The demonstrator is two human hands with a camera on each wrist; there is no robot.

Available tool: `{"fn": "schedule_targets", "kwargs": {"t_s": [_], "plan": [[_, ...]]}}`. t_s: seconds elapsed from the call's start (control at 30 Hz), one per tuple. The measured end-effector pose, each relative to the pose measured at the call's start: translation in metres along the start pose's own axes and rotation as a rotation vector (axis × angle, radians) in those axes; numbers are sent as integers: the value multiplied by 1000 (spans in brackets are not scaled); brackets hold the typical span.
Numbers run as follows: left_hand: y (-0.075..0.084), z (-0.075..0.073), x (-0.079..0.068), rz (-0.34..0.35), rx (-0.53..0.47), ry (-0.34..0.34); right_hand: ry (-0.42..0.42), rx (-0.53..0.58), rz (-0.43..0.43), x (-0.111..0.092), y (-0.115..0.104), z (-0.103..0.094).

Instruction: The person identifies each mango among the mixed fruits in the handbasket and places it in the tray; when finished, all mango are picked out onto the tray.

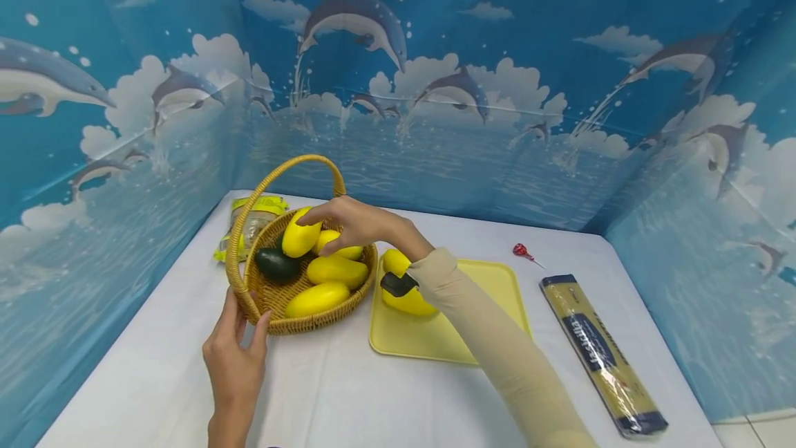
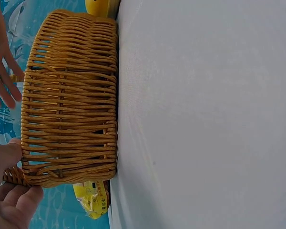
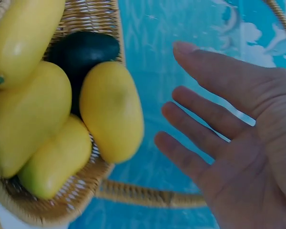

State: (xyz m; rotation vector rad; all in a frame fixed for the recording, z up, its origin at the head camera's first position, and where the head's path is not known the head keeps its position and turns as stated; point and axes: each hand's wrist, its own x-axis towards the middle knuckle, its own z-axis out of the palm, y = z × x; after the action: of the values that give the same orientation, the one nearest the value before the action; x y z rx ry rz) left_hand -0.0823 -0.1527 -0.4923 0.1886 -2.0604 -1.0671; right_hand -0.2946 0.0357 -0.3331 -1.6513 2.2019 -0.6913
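Note:
My left hand (image 1: 235, 358) grips the near left rim of a wicker basket (image 2: 69, 109), thumb and fingers pinching it near the handle's base. In the basket lie several yellow mangoes (image 1: 318, 299) and a dark green avocado (image 1: 273, 266). One mango (image 3: 112, 112) leans high against the avocado at the far side. Above the basket, beneath the arched handle (image 1: 273, 173), my right hand (image 1: 354, 220) has its fingers spread and holds nothing. The right wrist view shows a gap between its fingertips and that mango.
A yellow tray (image 1: 429, 346) right of the basket bears yellow mangoes (image 1: 407, 304), partly hidden by the right forearm and wrist camera. Behind the basket lies a yellow bag (image 1: 253, 220). A red lollipop (image 1: 521, 250) and a long spaghetti packet (image 1: 603, 358) lie farther right.

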Motion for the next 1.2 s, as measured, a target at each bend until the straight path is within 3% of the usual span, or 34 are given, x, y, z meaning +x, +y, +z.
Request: {"fn": "schedule_targets", "kwargs": {"t_s": [0.2,0.4,0.7,0.9,1.2], "plan": [[-1,-1,0,1,5,3,-19,41,40,33,10,10],[0,1,1,2,6,4,23,-12,72,50,27,17],[2,0,0,-10,18,3,45,-85,176,60,46,27],[2,0,0,-7,14,1,59,-109,180,65,52,31],[0,0,1,-6,11,4,15,-192,200,71,51,34]]}}
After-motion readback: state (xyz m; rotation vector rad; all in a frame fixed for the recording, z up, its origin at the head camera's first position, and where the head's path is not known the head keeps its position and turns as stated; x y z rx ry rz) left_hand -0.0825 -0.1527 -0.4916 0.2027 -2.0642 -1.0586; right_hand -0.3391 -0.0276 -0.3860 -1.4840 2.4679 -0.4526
